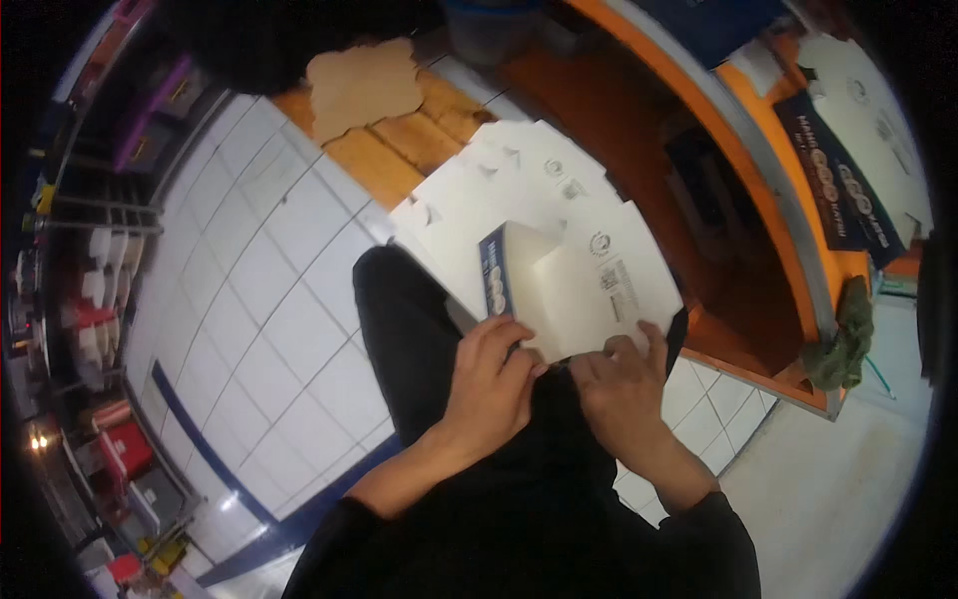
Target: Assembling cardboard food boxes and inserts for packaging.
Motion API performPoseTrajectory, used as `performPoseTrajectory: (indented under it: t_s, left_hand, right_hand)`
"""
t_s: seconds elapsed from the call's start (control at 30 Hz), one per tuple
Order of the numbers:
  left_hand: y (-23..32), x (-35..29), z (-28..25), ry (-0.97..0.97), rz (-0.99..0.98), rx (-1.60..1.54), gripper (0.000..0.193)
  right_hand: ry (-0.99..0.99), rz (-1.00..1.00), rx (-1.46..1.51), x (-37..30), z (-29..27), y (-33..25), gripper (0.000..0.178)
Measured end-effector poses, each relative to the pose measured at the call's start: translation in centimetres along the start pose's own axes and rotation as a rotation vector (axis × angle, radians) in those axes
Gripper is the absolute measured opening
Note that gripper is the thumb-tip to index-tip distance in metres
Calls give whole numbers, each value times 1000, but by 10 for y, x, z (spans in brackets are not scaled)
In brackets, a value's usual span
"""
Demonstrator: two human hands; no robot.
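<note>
A partly folded white cardboard box (584, 295) lies across my lap. Its dark blue printed side panel (492, 270) stands up along the left, with the inside facing up. My left hand (491, 374) pinches the near left corner, where the blue panel meets the near edge. At the near edge, further right, my right hand (624, 389) grips the card with bent fingers. Beyond the raised fold, flat white card (479, 190) with cut tabs and small dark prints spreads out; I cannot tell whether it is one sheet or several.
A wooden slatted surface (399, 150) ahead bears a brown cardboard piece (364, 85). An orange counter (738, 100) curves along the right, with more white and blue box card (848, 150) on top and a green cloth (843, 339) at its corner. Shelving (100, 215) lines the left.
</note>
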State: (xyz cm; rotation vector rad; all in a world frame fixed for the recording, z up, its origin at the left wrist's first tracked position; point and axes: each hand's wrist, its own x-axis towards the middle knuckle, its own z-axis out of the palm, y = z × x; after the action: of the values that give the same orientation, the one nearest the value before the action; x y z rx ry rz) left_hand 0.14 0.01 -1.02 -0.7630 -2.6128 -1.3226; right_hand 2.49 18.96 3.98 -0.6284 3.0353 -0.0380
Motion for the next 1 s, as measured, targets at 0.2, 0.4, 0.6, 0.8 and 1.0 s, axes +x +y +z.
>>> performPoseTrajectory:
  t_s: [0.2, 0.4, 0.6, 0.8, 1.0]
  left_hand:
    - [2, -34, 14, 141, 236, 125, 35]
    - [17, -29, 8, 447, 433, -29, 44]
    - [23, -21, 15, 314, 305, -129, 44]
    - [34, -25, 18, 226, 224, -159, 38]
    - [28, -34, 18, 203, 79, -150, 30]
  right_hand:
    - [-47, -71, 132, -4, -12, -5, 33]
    - [427, -142, -81, -29, -67, 46, 28]
    - [697, 382, -794, -94, -171, 191, 30]
    - [398, 691, -507, -27, -244, 239, 29]
    - [78, 585, -325, -18, -232, 216, 50]
